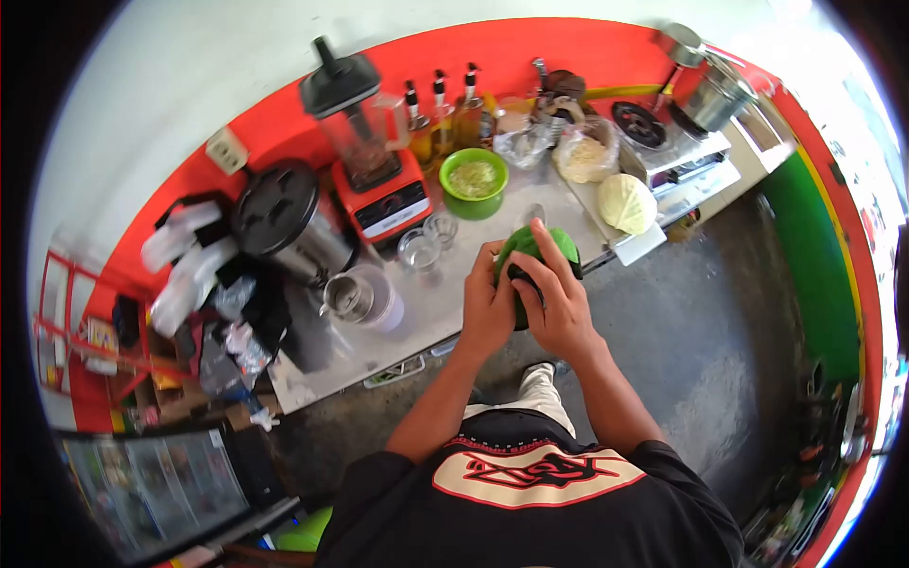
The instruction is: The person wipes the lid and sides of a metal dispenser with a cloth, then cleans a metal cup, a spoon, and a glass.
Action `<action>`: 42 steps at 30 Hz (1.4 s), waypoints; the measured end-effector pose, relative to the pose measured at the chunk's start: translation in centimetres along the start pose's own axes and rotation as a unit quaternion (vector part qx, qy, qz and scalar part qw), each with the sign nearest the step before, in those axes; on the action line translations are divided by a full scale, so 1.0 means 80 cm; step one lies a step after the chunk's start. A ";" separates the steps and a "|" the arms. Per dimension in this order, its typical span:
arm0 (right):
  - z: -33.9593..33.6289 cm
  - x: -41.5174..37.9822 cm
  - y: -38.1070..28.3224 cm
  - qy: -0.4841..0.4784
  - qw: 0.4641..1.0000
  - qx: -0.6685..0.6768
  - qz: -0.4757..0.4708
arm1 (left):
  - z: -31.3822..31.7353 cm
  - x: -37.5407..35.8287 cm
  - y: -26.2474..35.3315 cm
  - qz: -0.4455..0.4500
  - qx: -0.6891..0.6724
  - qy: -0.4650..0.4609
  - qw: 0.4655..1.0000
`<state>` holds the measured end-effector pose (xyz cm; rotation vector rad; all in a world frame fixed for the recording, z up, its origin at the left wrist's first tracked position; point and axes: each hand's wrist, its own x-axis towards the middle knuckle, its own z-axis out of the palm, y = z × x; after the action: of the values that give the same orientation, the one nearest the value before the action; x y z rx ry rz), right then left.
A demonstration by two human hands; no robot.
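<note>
In front of my chest, over the near edge of the metal counter, I hold a green and black cloth item (566,244). It is bunched up, with the green part on top and a dark part below. My left hand (487,305) grips its left side. On the right side, my right hand (561,301) has its fingers bent over the cloth, the index finger reaching up across the green. A clear glass (534,214) stands just behind it. To the right sits a pale cabbage (626,204), and to the left a green bowl (474,204) of shredded pale-green food.
A red blender (381,194), a large steel container (294,222) and a steel cup (348,297) stand along the left. Bottles (469,118) line the red wall. At right is a stove (653,142) with a pot (717,97). A glass-door fridge (156,488) stands lower left.
</note>
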<state>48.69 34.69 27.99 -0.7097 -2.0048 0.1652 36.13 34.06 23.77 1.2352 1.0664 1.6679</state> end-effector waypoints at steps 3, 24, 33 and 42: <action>-0.020 -0.011 0.003 0.141 0.989 -0.017 0.038 | 0.017 0.014 -0.010 -0.011 -0.044 -0.016 0.999; -0.119 -0.015 0.054 0.201 0.837 0.357 0.361 | 0.136 -0.001 -0.007 -0.080 -0.123 -0.149 0.978; -0.140 0.015 0.069 0.334 0.797 0.378 0.331 | 0.122 0.011 0.017 -0.097 0.004 -0.286 0.953; -0.114 0.002 0.052 0.223 0.774 0.448 0.388 | 0.112 0.005 -0.001 -0.057 -0.004 -0.213 0.975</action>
<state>57.95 36.60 31.25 -0.7771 -0.8737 1.2288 44.73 35.97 25.37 1.4171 0.8436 1.2422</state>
